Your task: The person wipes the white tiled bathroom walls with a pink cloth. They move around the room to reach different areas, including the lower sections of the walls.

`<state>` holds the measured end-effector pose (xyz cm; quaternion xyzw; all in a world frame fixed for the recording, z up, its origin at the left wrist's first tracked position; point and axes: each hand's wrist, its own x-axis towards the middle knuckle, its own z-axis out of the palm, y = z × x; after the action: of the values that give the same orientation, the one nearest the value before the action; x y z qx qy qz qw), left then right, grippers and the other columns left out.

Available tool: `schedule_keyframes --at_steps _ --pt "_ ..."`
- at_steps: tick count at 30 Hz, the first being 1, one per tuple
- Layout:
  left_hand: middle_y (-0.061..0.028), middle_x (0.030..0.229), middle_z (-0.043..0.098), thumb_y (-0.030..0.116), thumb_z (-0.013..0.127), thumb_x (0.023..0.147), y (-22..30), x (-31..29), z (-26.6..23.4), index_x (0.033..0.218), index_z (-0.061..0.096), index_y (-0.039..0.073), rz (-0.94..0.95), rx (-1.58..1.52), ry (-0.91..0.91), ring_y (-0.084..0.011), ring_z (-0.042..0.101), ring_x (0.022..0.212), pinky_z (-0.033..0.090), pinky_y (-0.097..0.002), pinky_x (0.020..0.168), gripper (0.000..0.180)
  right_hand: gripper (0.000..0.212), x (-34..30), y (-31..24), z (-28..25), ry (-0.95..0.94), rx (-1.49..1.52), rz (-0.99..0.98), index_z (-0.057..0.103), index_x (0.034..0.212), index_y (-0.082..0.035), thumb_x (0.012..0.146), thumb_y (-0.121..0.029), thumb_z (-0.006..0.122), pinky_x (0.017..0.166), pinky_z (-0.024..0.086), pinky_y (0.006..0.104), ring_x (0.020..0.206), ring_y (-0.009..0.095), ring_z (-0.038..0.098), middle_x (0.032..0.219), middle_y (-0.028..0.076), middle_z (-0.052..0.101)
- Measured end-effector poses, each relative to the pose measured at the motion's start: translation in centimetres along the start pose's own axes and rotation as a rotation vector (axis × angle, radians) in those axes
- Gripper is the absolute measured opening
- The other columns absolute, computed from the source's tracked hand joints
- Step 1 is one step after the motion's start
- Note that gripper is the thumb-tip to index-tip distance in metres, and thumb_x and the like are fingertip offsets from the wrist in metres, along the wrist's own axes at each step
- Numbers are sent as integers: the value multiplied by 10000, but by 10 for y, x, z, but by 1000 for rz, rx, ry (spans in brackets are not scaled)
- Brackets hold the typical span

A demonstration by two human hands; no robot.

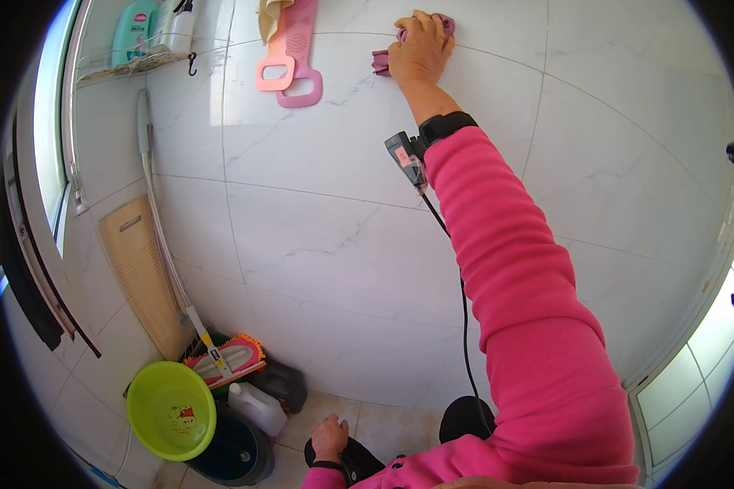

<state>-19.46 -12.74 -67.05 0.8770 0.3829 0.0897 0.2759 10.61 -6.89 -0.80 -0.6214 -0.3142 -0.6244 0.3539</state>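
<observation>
High on the white tiled wall, my right hand (422, 47) presses a bunched purple cloth (381, 63) against the tiles. Its fingers curl over the cloth, and part of the cloth sticks out on either side. A black strap with a small dark device (405, 159) sits at that wrist, and a black cable hangs from it. Down by my dark-clad legs, my left hand (329, 438) is loosely curled with nothing visible in it. It is nearest to a white plastic jug (257, 409).
Pink and mauve strap-like bath scrubbers (300, 88) hang on the wall. A corner rack (130, 68) holds bottles. A mop (235, 359) and a wooden washboard (145, 269) lean at the left. Below are a green basin (151, 391), a dark bucket (236, 456) and a black container (284, 383).
</observation>
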Motion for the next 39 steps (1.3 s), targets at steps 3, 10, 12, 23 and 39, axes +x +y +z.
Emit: schedule_keyframes --at_steps 3,10,12,23,39 --pt "-197 941 683 380 601 854 -2 0 4 1021 648 75 -9 -10 9 -390 651 908 520 -492 800 351 295 -2 -4 -3 30 62 18 636 1054 -209 766 -180 690 1158 96 494 1385 195 263 1360 -52 457" --pt "-205 904 685 372 601 850 -1 2 6 1000 646 77 -16 -11 46 -401 653 873 524 -496 770 334 299 -4 -9 2 85 20 37 631 1060 -204 768 -200 696 1159 103 485 1381 192 266 1365 -51 452" --pt "-205 912 685 373 600 850 -2 1 3 1001 645 76 -17 -18 34 -402 652 877 522 -496 775 336 303 -2 -5 4 69 -37 10 629 1060 -201 765 -211 702 1159 101 487 1382 199 261 1367 -46 449" --pt "-196 969 673 363 572 871 3 0 -3 996 624 59 -16 1 -17 -384 645 925 511 -474 817 333 255 -6 -9 0 103 37 21 638 1024 -198 774 -165 675 1149 133 486 1359 186 301 1331 -47 477" --pt "-194 989 673 363 587 866 -7 -4 -7 1000 626 53 -11 -33 -14 -379 645 935 512 -478 812 340 489 -45 57 -29 105 -116 -297 470 1342 -124 869 -194 573 1124 252 468 1355 258 365 1421 58 449"
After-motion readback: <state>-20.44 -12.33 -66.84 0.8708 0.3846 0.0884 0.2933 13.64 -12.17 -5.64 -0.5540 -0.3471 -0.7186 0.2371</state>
